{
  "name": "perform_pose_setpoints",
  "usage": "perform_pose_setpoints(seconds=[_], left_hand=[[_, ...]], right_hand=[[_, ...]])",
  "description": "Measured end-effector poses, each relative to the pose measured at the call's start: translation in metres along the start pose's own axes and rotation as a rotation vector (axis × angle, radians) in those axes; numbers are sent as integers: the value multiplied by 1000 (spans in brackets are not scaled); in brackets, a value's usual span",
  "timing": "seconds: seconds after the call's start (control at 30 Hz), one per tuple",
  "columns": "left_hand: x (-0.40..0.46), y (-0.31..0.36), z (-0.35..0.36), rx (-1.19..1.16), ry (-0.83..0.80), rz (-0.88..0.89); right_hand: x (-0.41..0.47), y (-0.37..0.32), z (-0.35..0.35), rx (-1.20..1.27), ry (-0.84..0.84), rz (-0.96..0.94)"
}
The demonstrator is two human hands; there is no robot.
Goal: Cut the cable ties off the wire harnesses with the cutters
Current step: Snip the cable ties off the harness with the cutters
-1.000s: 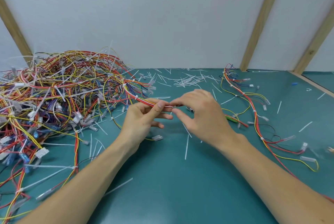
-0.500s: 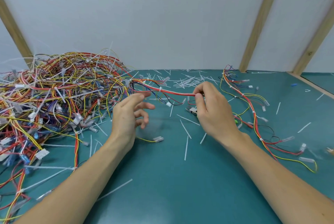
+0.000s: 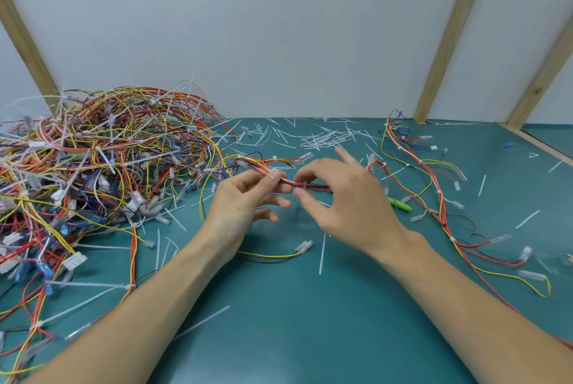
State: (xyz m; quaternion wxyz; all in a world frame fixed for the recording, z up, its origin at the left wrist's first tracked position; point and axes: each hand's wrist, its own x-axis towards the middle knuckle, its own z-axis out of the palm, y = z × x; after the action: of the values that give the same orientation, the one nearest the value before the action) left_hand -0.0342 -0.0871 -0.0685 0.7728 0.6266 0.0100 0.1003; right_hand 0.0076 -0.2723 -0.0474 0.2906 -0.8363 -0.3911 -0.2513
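Observation:
My left hand (image 3: pixel 245 200) pinches a red, yellow and white wire harness (image 3: pixel 286 181) between thumb and forefinger, a little above the green table. A white cable tie (image 3: pixel 305 186) sits on the harness just right of that pinch. My right hand (image 3: pixel 350 197) hovers at the tie with its forefinger above the harness and its thumb below, both apart from the wires and the other fingers spread. The cutters lie on the table behind my right hand, and only their green handle (image 3: pixel 400 205) shows.
A big tangled pile of harnesses (image 3: pixel 102 160) fills the left of the table (image 3: pixel 310 321). Loose harnesses (image 3: pixel 440 197) trail down the right side. Cut white tie pieces (image 3: pixel 325 137) litter the back, and several more lie near my arms.
My left hand, open half a second ago, has taken hold of the harness. My right hand has let go of it and come back left to the tie.

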Motion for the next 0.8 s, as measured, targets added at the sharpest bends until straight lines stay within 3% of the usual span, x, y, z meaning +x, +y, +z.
perform_pose_setpoints(seconds=[0.1,0.3,0.43,0.67,0.8], left_hand=[[0,0,0,23,-68,-5],[8,5,-5,-141,142,-130],[8,5,-7,-132,158,-252],[7,4,-9,-162,199,-149],[6,5,-6,-79,181,-27]], right_hand=[[-2,3,2,41,24,19],[-1,15,-4,75,12,92],[-1,16,-4,73,4,64],[-3,17,-2,-23,-162,50],[-4,11,1,23,-116,80]])
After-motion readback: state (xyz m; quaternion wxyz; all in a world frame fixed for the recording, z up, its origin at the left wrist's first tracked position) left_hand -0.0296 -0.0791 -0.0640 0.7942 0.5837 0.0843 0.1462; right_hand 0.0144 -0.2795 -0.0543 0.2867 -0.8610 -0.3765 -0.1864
